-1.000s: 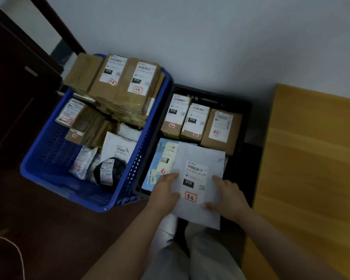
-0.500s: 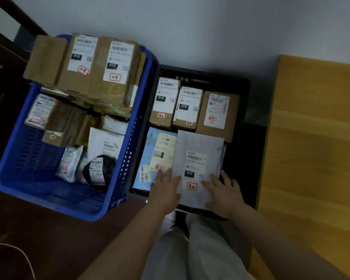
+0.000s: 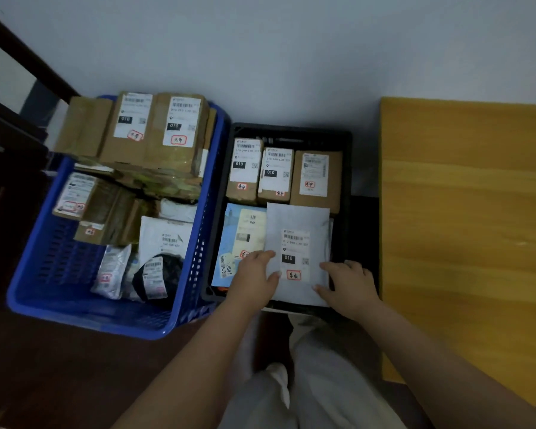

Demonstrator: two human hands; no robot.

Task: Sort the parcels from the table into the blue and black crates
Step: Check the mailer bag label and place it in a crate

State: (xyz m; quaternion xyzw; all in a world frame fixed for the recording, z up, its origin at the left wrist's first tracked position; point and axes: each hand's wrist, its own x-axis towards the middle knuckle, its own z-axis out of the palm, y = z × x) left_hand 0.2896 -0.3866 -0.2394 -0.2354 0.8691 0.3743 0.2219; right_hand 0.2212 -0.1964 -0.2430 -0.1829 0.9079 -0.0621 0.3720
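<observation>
Head view is showing the left hand (image 3: 254, 280) and right hand (image 3: 348, 286) lying with relaxed, spread fingers on the near corners of a white envelope (image 3: 297, 230), neither gripping it. That envelope is resting in the black crate (image 3: 345, 140), overlapping a blue flat parcel (image 3: 232, 230), with three brown boxes (image 3: 276, 174) lining the far side. Just beside it, the blue crate (image 3: 84, 314) is holding stacked brown boxes (image 3: 143, 131) and soft bags (image 3: 112, 272).
</observation>
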